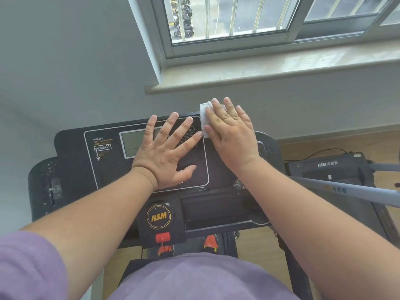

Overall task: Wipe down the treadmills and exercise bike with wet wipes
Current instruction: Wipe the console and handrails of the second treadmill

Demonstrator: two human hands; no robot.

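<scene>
Right hand (232,135) presses a folded wet wipe (204,118) flat-fingered at the treadmill console (71,169) far right edge. Left hand (166,152) rests spread over the display (132,144). Risk: damp wipe, seemingly overhanging the edge, slips off; left palm may trigger buttons.

Window sill (281,68) close above console (71,148)
</scene>
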